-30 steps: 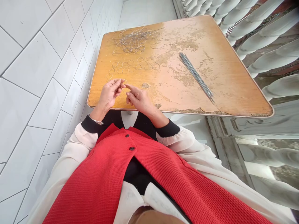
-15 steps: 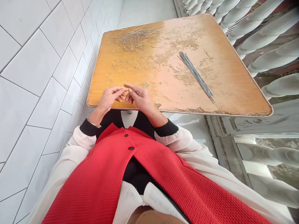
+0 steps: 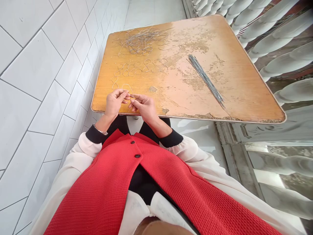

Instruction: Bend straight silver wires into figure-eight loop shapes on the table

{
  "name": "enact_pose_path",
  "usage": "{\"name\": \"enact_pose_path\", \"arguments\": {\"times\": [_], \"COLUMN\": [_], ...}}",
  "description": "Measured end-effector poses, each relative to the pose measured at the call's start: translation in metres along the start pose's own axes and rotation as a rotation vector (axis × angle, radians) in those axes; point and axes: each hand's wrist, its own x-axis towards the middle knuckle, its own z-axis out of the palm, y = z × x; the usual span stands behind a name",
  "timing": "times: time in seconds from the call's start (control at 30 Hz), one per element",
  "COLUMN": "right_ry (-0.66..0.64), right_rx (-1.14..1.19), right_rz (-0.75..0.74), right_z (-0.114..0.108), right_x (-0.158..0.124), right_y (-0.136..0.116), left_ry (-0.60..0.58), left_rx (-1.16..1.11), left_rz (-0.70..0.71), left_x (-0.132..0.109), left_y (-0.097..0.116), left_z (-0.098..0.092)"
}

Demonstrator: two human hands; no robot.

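Note:
Between my hands, over the near left part of the table, is a thin piece of wire (image 3: pixel 127 85) whose bent loop rises above the fingers. My left hand (image 3: pixel 115 101) pinches it between thumb and fingertips. My right hand (image 3: pixel 144 105) is closed beside it, thumb and index finger on the wire near its crossing. The fingers hide part of the wire. Just beyond my hands lies a row of wires bent into figure-eight shapes (image 3: pixel 146 66), with one more curved wire (image 3: pixel 114 82) close to my left hand.
A tangled heap of curved wires (image 3: pixel 143 40) lies at the table's far left. A bundle of straight wires (image 3: pixel 205 80) rests diagonally right of centre. The worn wooden table (image 3: pixel 249 88) has chipped edges. A tiled wall (image 3: pixel 49 75) stands left, a balustrade (image 3: pixel 281 62) right.
My right hand has shifted slightly down and left, and my left hand slightly right. The wire's bent loop now shows higher above the fingers.

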Motion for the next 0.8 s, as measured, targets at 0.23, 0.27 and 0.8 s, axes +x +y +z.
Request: {"name": "enact_pose_path", "arguments": {"times": [0.23,0.27,0.8], "right_ry": [0.032,0.033,-0.046], "right_rx": [0.012,0.015,0.097], "right_rz": [-0.001,0.007,0.129], "right_z": [0.0,0.0,-0.003], "right_x": [0.0,0.0,0.001], "right_y": [-0.005,-0.006,-0.006], "left_ry": [-0.004,-0.011,-0.152], "left_rx": [-0.009,-0.003,0.008], "left_rz": [-0.013,-0.013,-0.068], "left_x": [-0.001,-0.001,0.003], "left_y": [-0.007,-0.008,-0.002], "left_z": [0.001,0.001,-0.006]}}
